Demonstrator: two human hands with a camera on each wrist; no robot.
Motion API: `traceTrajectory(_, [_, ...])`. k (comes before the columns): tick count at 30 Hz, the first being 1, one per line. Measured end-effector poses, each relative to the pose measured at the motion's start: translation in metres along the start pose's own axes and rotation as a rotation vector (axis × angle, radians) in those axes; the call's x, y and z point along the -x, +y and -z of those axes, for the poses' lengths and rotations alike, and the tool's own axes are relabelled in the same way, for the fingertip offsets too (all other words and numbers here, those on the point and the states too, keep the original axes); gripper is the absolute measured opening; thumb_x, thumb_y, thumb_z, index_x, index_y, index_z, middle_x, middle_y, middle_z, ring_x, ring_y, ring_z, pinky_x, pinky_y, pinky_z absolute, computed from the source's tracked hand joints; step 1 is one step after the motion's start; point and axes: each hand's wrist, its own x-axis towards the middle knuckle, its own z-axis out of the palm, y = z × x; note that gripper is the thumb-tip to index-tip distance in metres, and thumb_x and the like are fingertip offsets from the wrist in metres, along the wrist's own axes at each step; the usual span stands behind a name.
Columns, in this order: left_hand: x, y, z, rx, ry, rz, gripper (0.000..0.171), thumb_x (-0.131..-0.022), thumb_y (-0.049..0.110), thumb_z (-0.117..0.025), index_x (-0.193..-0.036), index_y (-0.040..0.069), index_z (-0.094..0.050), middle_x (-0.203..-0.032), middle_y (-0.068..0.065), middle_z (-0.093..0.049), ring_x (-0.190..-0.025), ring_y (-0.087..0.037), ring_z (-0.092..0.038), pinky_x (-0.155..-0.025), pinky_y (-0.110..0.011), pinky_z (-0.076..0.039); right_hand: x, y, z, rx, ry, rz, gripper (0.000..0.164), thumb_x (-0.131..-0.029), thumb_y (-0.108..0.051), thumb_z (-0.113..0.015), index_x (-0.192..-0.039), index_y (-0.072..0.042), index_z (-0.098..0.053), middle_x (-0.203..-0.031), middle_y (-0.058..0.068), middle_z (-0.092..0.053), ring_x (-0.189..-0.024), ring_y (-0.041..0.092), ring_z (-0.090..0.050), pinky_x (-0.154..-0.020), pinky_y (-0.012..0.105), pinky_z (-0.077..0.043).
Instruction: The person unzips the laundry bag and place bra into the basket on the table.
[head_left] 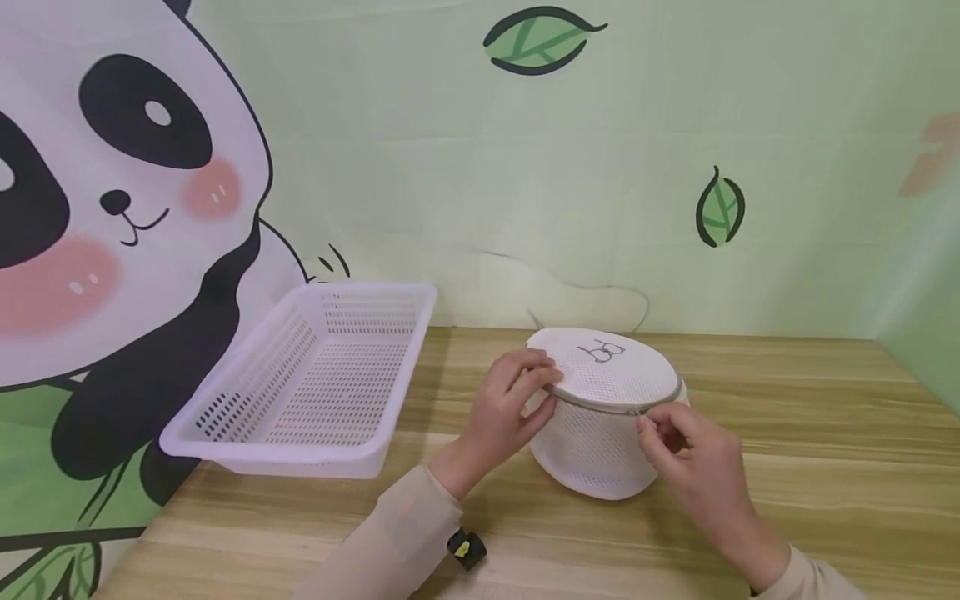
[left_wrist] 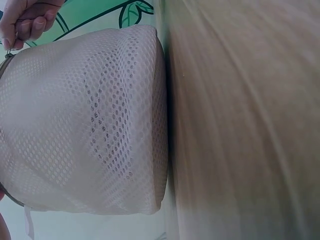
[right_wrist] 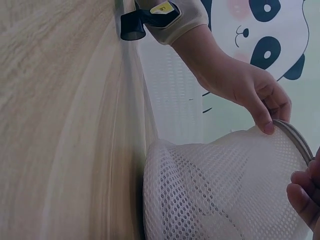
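A round white mesh laundry bag point(head_left: 592, 454) stands upright on the table, its flat lid point(head_left: 622, 367) marked with a small dark print. A greyish zipper point(head_left: 588, 403) runs around the lid's edge. My left hand point(head_left: 504, 407) pinches the rim at the left, thumb below and fingers on top; the right wrist view shows that thumb point(right_wrist: 267, 127) against the mesh. At the front right, my right hand point(head_left: 697, 467) pinches the zipper pull point(left_wrist: 9, 53), with its fingers curled. The bag's far side is hidden in the head view.
To the left stands a white plastic basket point(head_left: 393, 392) with slotted walls. The wooden table point(head_left: 825, 492) meets a green backdrop point(head_left: 420, 167) with a panda and leaves. A black wrist device point(head_left: 467, 548) sits at the left sleeve.
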Motion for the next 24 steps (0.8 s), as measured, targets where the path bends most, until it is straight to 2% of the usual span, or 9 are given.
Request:
traceTrajectory(9, [-0.001, 0.000, -0.001, 0.037, -0.033, -0.003, 0.043, -0.073, 0.021, -0.080, -0.109, 0.008, -0.061, -0.113, -0.011, -0.058, -0.107, -0.024, -0.057, -0.095, -0.034, -0.049, 0.001, -0.003, -0.001, 0.028, 0.007, 0.004, 0.016, -0.070, 0.006, -0.069, -0.070, -0.008, -0.061, -0.061, -0.006, -0.053, -0.061, -0.011, -0.044, -0.049, 0.007, -0.038])
traceTrajectory(15, [-0.004, 0.006, 0.002, 0.043, -0.060, -0.003, 0.046, -0.073, 0.026, -0.081, -0.111, 0.010, -0.059, -0.116, -0.011, -0.058, -0.112, -0.025, -0.055, -0.099, -0.036, -0.047, 0.003, -0.004, -0.002, 0.046, 0.014, 0.007, 0.017, -0.070, 0.006, -0.070, -0.070, -0.009, -0.061, -0.060, -0.007, -0.052, -0.060, -0.009, -0.043, -0.049, 0.007, -0.037])
traceTrajectory(24, [-0.013, 0.023, 0.005, 0.035, -0.016, -0.083, 0.050, -0.070, 0.028, -0.084, -0.109, 0.009, -0.060, -0.115, -0.011, -0.059, -0.113, -0.026, -0.057, -0.101, -0.034, -0.047, 0.004, -0.006, -0.003, 0.049, 0.009, 0.035, 0.017, -0.069, 0.005, -0.070, -0.070, -0.009, -0.060, -0.060, -0.008, -0.051, -0.059, -0.007, -0.043, -0.049, 0.009, -0.037])
